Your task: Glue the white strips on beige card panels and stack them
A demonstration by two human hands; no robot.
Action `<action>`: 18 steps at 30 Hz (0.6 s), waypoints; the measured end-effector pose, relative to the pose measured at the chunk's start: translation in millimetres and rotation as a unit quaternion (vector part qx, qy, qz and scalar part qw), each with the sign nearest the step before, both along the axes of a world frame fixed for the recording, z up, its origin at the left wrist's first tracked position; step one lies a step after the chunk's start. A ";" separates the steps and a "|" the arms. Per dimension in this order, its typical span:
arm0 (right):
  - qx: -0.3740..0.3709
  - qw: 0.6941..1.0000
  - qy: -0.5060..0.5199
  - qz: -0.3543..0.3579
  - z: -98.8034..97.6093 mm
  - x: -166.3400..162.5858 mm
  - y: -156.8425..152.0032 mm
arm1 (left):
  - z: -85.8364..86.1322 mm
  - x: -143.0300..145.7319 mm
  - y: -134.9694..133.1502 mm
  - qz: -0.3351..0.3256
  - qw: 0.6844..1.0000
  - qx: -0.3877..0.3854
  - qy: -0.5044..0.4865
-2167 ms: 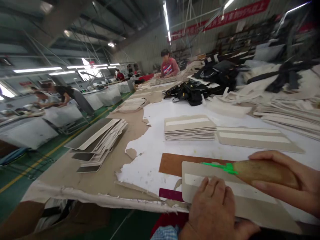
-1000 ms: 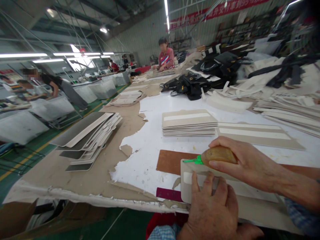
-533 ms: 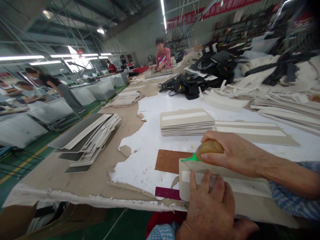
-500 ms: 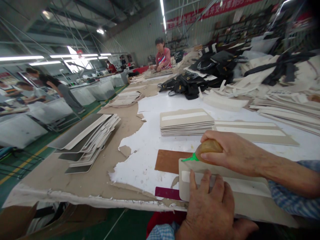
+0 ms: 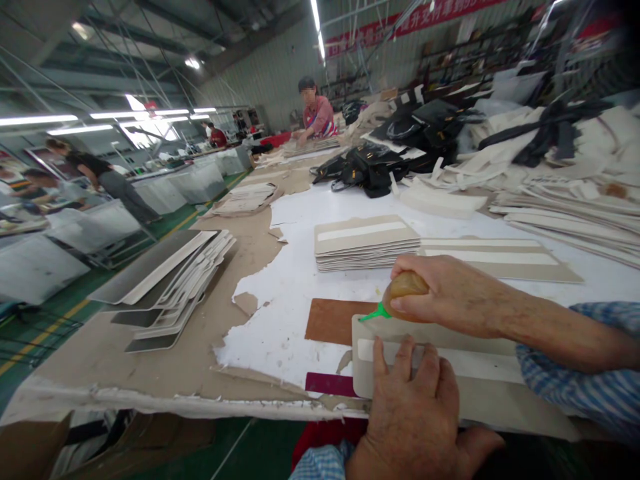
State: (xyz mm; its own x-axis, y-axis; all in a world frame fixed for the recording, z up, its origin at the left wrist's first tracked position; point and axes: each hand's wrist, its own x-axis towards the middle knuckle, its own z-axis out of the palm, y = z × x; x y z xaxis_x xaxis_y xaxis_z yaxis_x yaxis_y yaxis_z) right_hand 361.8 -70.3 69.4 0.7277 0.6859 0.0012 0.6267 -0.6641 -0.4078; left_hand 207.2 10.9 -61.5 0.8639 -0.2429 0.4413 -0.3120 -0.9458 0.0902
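1. While a red banner (image 5: 415, 13) is hanging under the roof, its white characters are showing too blurred to read.
2. The right hand (image 5: 453, 293) is gripping a smooth amber bottle (image 5: 403, 293), fingers (image 5: 417, 308) clamped round it. Its green nozzle (image 5: 373, 313) is pointing down at the far left corner of the panel (image 5: 480, 363).
3. That panel, a flat beige card with rounded corners and a long white strip, is lying at the near edge of the worktop (image 5: 295, 293). It is partly covering a brown board (image 5: 327, 320) and a maroon strip (image 5: 327, 385).
4. The left hand (image 5: 415, 413) is pressing flat on the panel, fingers (image 5: 380, 353) spread apart over the white strip.
5. A neat stack (image 5: 365, 241) of like panels is sitting just beyond. The worktop's white covering is peeling in ragged tears over a tan layer.
6. Since two seconds ago, the bottle has been travelling left along the panel's far edge, while the left hand is staying put.
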 end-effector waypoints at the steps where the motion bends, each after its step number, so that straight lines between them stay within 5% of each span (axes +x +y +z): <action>1: -0.007 1.000 0.001 -0.001 0.6 0.8 -0.4 | 0.1 -0.1 0.1 0.001 1.000 0.001 0.002; 18: -0.029 0.999 0.026 -0.026 1.6 13.7 -26.2 | 3.3 -1.0 0.3 0.002 0.999 -0.022 0.039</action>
State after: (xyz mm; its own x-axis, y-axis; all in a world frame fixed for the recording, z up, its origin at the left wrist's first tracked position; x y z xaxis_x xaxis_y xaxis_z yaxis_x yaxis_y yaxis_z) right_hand 375.5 -96.5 71.0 0.7606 0.6447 -0.0760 0.5698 -0.7192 -0.3976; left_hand 206.2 11.2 -58.1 0.8967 -0.2207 0.3837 -0.2984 -0.9416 0.1559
